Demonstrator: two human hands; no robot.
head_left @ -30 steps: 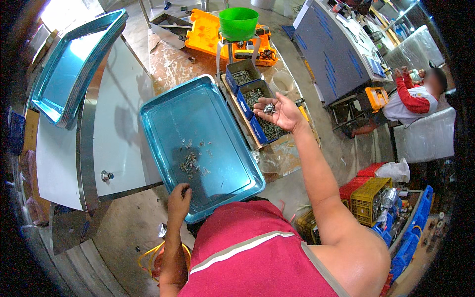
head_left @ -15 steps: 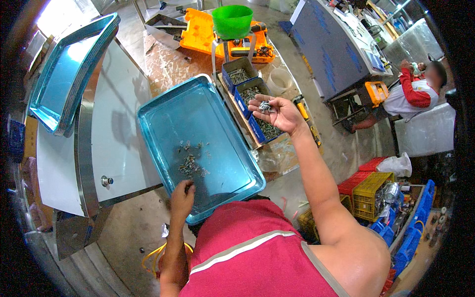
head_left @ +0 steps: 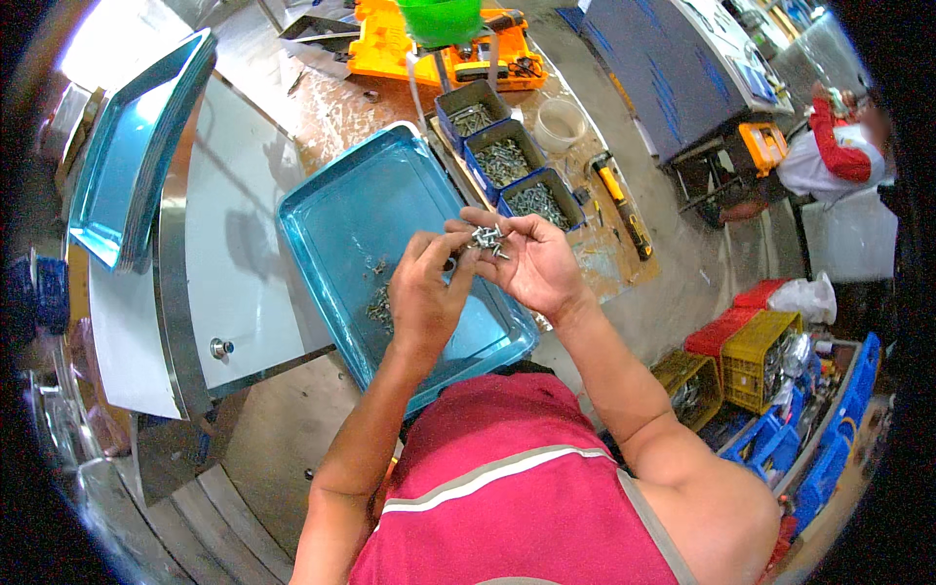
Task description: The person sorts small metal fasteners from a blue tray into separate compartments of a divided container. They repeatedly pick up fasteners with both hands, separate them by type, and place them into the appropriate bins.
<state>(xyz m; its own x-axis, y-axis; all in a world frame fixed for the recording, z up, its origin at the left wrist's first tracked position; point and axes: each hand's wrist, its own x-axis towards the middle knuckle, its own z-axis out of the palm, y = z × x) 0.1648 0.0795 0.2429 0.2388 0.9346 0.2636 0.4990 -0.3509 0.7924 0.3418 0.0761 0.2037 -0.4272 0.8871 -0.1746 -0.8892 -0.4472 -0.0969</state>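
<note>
A small heap of silvery screws (head_left: 487,241) rests on the cupped, palm-up fingers of my right hand (head_left: 538,273), above the right part of the blue metal tray (head_left: 366,180). My left hand (head_left: 426,300) meets it there, thumb and fingertips pinched together at the edge of the heap. Whatever is between those fingertips is too small to make out. More loose screws (head_left: 380,304) lie scattered on the tray's floor, partly hidden behind my left hand. Just beyond my right hand stands a blue bin of screws (head_left: 539,202), in a row with another screw bin (head_left: 504,159) and a farther bin (head_left: 472,117).
A clear plastic tub (head_left: 560,125) and a yellow-black tool (head_left: 621,207) sit right of the bins. Behind are a green bowl (head_left: 441,19) and an orange tool case (head_left: 378,44). Stacked blue trays (head_left: 136,146) stand left. Another person (head_left: 838,156) sits at far right.
My left hand has risen from the tray to the screws in my right hand. My right hand has come left and nearer, away from the bins. The view has shifted slightly.
</note>
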